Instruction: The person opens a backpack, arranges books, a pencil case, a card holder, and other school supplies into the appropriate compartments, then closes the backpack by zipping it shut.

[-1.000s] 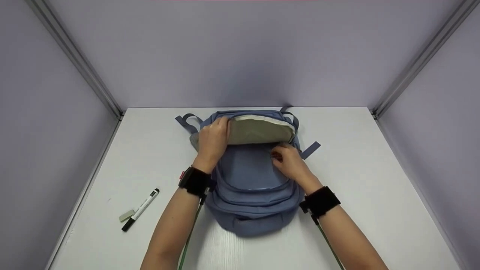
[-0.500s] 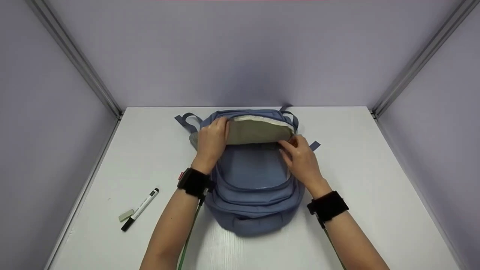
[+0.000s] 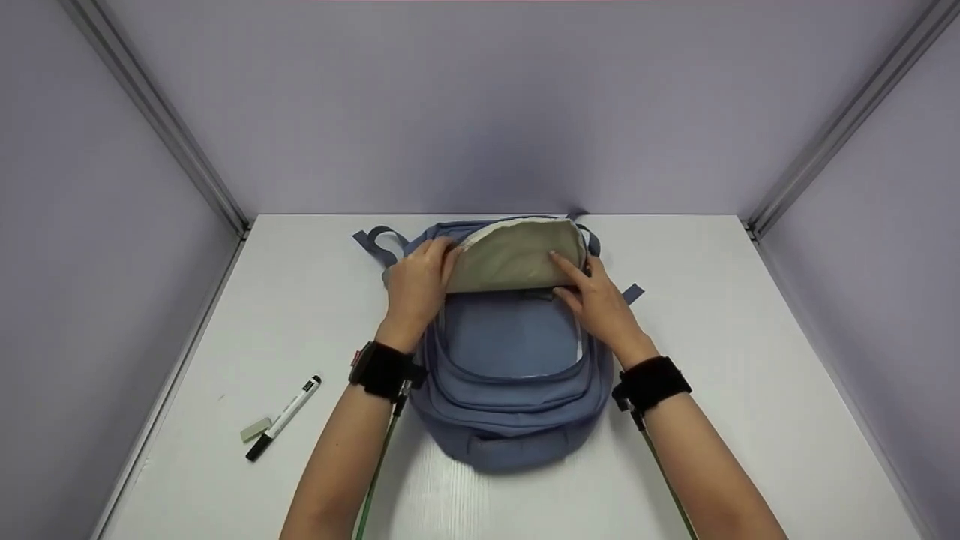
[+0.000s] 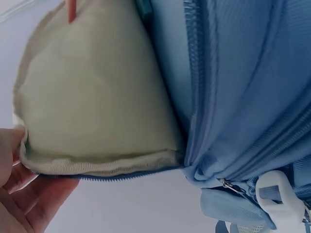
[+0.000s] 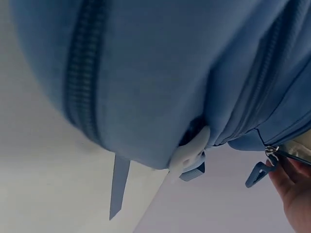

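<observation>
A blue backpack (image 3: 514,442) lies on the white table, its front pocket unzipped and the flap (image 3: 517,262) folded up to show beige lining. My left hand (image 3: 416,285) grips the flap's left edge; in the left wrist view its thumb is on the lining side, fingers behind. At the flap's right side, my right hand (image 3: 604,304) holds the edge, one finger extended on the lining. In the right wrist view, a zipper pull (image 5: 257,174) hangs beside its fingers. A small dark green thing (image 4: 144,9) shows at the pocket's fold, mostly hidden.
A white marker with black ends (image 3: 285,416) lies on the table (image 3: 187,480) left of the backpack, touching a small grey-green block (image 3: 256,429). Loose straps (image 3: 373,244) stick out at the backpack's sides. Pale panels (image 3: 480,112) enclose the table behind and at the sides.
My right hand has moved from inside the pocket opening to the flap's right edge. The flap's right part now stands higher. My left hand keeps its grip, shifted slightly toward me.
</observation>
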A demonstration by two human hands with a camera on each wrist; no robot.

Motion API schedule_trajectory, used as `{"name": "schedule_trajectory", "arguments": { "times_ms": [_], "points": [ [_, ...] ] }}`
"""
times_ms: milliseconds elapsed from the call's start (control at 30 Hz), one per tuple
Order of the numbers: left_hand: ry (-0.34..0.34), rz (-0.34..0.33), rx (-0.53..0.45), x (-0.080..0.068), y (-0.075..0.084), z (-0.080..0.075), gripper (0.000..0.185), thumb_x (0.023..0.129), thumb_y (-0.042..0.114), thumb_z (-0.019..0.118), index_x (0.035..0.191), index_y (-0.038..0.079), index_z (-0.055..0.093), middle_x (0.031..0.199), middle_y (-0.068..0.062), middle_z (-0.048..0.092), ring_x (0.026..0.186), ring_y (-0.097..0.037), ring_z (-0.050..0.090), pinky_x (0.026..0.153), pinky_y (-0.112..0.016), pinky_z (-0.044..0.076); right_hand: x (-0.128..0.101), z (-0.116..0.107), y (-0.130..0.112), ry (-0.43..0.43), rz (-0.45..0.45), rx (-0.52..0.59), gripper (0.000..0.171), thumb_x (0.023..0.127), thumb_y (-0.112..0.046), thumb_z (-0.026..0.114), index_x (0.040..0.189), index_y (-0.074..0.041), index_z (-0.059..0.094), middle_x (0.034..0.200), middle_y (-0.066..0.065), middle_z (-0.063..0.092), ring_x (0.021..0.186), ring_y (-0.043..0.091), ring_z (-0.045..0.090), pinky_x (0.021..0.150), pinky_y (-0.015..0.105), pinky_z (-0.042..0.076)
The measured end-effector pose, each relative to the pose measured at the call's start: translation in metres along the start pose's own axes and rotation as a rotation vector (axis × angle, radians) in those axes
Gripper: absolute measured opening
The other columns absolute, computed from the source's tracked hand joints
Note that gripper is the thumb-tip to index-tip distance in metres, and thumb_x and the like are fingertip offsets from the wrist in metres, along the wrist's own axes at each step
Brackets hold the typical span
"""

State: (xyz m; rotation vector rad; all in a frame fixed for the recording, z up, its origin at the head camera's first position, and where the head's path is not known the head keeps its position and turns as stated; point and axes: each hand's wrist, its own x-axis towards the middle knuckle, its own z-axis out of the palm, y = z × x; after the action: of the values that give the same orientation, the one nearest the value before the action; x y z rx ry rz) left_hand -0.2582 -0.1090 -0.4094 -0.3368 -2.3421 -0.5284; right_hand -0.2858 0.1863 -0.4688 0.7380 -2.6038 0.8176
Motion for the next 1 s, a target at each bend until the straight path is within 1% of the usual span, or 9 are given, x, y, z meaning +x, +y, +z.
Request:
{"name": "schedule_trajectory", "arguments": {
  "times_ms": [100, 233, 333, 433, 633, 733, 900, 933, 1000],
  "points": [
    [-0.016, -0.029, -0.008, -0.006, -0.005, -0.001, 0.032, 0.102, 0.031, 0.055, 0.111, 0.004, 0.068, 0.089, -0.013, 0.069, 0.068, -0.032, 0.067, 0.055, -0.046, 0.051, 0.006, -0.001, 0.001, -0.002, 0.024, 0.015, 0.056, 0.096, -0.025, 0.066, 0.148, -0.031, 0.046, 0.126, 0.026, 0.046, 0.101, 0.04, 0.059, 0.081, 0.052, 0.049],
    [-0.052, -0.083, -0.018, -0.019, -0.017, -0.006, 0.038, 0.103, 0.029, 0.053, 0.127, 0.001, 0.06, 0.098, -0.017, 0.067, 0.073, -0.034, 0.067, 0.059, -0.047, 0.052, 0.01, -0.001, 0.002, -0.008, 0.043, -0.026, 0.053, 0.096, -0.028, 0.065, 0.146, -0.031, 0.048, 0.114, 0.023, 0.051, 0.086, 0.036, 0.059, 0.074, 0.051, 0.049],
    [-0.097, -0.142, -0.029, -0.03, -0.034, -0.017, 0.04, 0.1, 0.021, 0.058, 0.133, -0.001, 0.054, 0.106, -0.02, 0.063, 0.082, -0.035, 0.066, 0.063, -0.048, 0.053, 0.012, -0.001, 0.002, -0.029, 0.058, -0.053, 0.053, 0.096, -0.031, 0.064, 0.147, -0.032, 0.047, 0.107, 0.021, 0.052, 0.078, 0.035, 0.058, 0.071, 0.051, 0.048],
    [-0.181, -0.223, -0.017, -0.039, -0.055, -0.033, 0.041, 0.096, 0.014, 0.063, 0.133, -0.002, 0.054, 0.111, -0.022, 0.061, 0.089, -0.037, 0.065, 0.069, -0.049, 0.053, 0.013, 0.0, 0.001, -0.05, 0.071, -0.061, 0.052, 0.097, -0.033, 0.062, 0.147, -0.033, 0.046, 0.102, 0.02, 0.052, 0.073, 0.034, 0.056, 0.069, 0.05, 0.047],
    [-0.424, -0.385, 0.058, -0.063, -0.102, -0.065, 0.04, 0.095, 0.015, 0.063, 0.13, -0.003, 0.056, 0.112, -0.025, 0.061, 0.097, -0.04, 0.063, 0.075, -0.053, 0.051, 0.015, 0.0, 0.001, -0.061, 0.065, -0.079, 0.052, 0.098, -0.032, 0.061, 0.147, -0.033, 0.046, 0.103, 0.021, 0.052, 0.072, 0.036, 0.057, 0.07, 0.052, 0.047],
    [-0.574, -0.462, 0.09, -0.078, -0.122, -0.085, 0.042, 0.095, 0.016, 0.063, 0.13, -0.005, 0.054, 0.113, -0.028, 0.06, 0.1, -0.043, 0.062, 0.077, -0.055, 0.05, 0.015, 0.0, 0.001, -0.069, 0.063, -0.078, 0.051, 0.098, -0.033, 0.061, 0.147, -0.033, 0.046, 0.103, 0.021, 0.052, 0.073, 0.037, 0.057, 0.071, 0.052, 0.048],
    [-0.891, -0.628, 0.05, -0.1, -0.145, -0.116, 0.054, 0.092, 0.02, 0.067, 0.13, -0.014, 0.049, 0.123, -0.037, 0.053, 0.108, -0.052, 0.056, 0.083, -0.061, 0.047, 0.015, -0.001, 0.004, -0.078, 0.07, -0.076, 0.051, 0.098, -0.034, 0.06, 0.147, -0.033, 0.046, 0.1, 0.019, 0.053, 0.072, 0.035, 0.055, 0.071, 0.051, 0.047],
    [-0.936, -0.655, 0.042, -0.105, -0.148, -0.12, 0.056, 0.091, 0.02, 0.069, 0.129, -0.015, 0.049, 0.124, -0.039, 0.052, 0.108, -0.053, 0.055, 0.084, -0.061, 0.046, 0.016, -0.002, 0.004, -0.077, 0.071, -0.075, 0.051, 0.098, -0.034, 0.06, 0.147, -0.032, 0.047, 0.1, 0.019, 0.053, 0.073, 0.034, 0.055, 0.072, 0.051, 0.046],
    [-0.989, -0.695, 0.037, -0.113, -0.154, -0.128, 0.056, 0.087, 0.018, 0.072, 0.125, -0.017, 0.051, 0.123, -0.039, 0.052, 0.106, -0.055, 0.055, 0.083, -0.062, 0.046, 0.017, -0.002, 0.005, -0.077, 0.074, -0.071, 0.051, 0.098, -0.035, 0.061, 0.147, -0.032, 0.047, 0.098, 0.018, 0.053, 0.073, 0.034, 0.055, 0.073, 0.051, 0.046]
  ]
}}
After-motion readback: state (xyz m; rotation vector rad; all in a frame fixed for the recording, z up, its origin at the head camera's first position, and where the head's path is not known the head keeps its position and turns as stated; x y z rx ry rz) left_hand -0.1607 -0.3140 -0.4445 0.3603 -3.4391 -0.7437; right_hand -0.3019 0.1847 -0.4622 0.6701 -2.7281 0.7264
